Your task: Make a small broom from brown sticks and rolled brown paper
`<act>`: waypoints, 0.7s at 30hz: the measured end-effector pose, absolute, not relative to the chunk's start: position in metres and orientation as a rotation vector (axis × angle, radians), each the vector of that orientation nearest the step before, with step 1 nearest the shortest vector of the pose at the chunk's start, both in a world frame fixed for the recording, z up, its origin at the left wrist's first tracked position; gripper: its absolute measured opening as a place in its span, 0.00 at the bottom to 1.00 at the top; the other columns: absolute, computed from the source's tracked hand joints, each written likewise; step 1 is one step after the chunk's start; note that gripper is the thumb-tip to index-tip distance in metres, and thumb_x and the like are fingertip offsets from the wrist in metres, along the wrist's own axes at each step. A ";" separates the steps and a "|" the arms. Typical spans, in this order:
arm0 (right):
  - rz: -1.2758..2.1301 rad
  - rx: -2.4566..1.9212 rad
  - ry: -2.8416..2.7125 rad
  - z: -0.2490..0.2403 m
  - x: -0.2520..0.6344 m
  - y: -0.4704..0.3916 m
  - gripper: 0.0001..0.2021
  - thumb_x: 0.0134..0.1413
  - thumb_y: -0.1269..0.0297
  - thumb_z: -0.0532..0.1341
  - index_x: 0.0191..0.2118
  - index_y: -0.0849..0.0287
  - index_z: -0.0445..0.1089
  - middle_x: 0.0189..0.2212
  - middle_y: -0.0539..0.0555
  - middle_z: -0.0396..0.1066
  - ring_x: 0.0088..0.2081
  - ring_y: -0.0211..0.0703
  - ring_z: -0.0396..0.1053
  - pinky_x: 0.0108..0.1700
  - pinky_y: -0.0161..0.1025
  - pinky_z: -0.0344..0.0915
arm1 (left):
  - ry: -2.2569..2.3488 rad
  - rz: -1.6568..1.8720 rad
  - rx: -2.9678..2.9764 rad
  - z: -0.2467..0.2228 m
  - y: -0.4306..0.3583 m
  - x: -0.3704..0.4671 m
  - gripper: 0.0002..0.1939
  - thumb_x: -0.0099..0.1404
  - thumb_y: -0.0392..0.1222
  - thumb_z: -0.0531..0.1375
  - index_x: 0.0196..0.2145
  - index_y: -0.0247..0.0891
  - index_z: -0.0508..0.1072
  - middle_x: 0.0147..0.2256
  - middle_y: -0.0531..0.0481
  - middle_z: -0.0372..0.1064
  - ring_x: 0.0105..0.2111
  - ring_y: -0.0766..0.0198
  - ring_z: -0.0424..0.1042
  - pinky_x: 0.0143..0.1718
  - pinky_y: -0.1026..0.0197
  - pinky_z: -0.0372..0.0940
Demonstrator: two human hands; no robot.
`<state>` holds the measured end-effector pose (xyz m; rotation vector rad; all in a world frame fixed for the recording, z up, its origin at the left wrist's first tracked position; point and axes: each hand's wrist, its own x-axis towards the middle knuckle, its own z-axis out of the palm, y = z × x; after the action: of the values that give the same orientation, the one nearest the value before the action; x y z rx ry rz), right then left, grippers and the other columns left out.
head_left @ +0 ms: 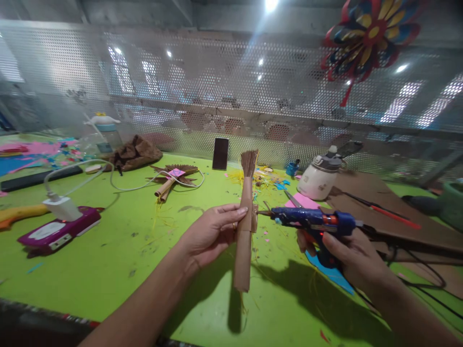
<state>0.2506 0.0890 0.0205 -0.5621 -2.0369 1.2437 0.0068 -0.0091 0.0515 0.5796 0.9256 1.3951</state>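
Observation:
My left hand [217, 231] grips a brown paper roll [243, 260] around its middle, with the thumb on top. The roll stands nearly upright in view, with pleated brown paper [249, 163] fanning from its top end. My right hand [347, 250] is wrapped round the handle of a dark blue glue gun [307, 218]. The gun points left, its nozzle at a small clear or brownish piece [254, 219] on the roll's right side. Whether the tip touches it is hard to tell. Thin yellow strands hang along the roll.
On the green table [119, 279] are a purple power strip [61, 230] with a white charger, a folded paper fan [173, 178], a phone [220, 154], a white bottle [318, 178], scissors [292, 198] and brown cardboard [383, 193]. Cables cross the right side.

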 end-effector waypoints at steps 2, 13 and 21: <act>1.240 -0.558 -2.033 0.022 0.249 0.089 0.20 0.55 0.48 0.56 0.31 0.62 0.71 0.23 0.56 0.68 0.27 0.44 0.65 0.28 0.38 0.63 | 0.919 1.392 0.575 0.052 -0.009 0.007 0.06 0.58 0.29 0.60 0.34 0.30 0.76 0.31 0.45 0.73 0.28 0.67 0.69 0.33 0.64 0.65; 1.317 -0.584 -2.103 0.021 0.258 0.087 0.20 0.54 0.47 0.56 0.30 0.62 0.71 0.21 0.55 0.67 0.24 0.42 0.64 0.24 0.36 0.61 | 0.928 1.390 0.580 0.048 -0.009 0.004 0.06 0.57 0.30 0.62 0.35 0.31 0.76 0.32 0.46 0.72 0.30 0.68 0.70 0.34 0.66 0.64; 1.285 -0.519 -2.053 0.023 0.247 0.087 0.17 0.59 0.53 0.53 0.33 0.62 0.70 0.26 0.56 0.68 0.30 0.43 0.64 0.32 0.37 0.61 | 0.908 1.354 0.610 0.047 -0.009 0.006 0.07 0.57 0.33 0.62 0.36 0.32 0.76 0.32 0.46 0.73 0.29 0.67 0.70 0.35 0.64 0.64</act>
<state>0.2468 0.0870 0.0228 -0.5190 -2.0530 1.2846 0.0062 -0.0086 0.0469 0.6100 0.9082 1.3539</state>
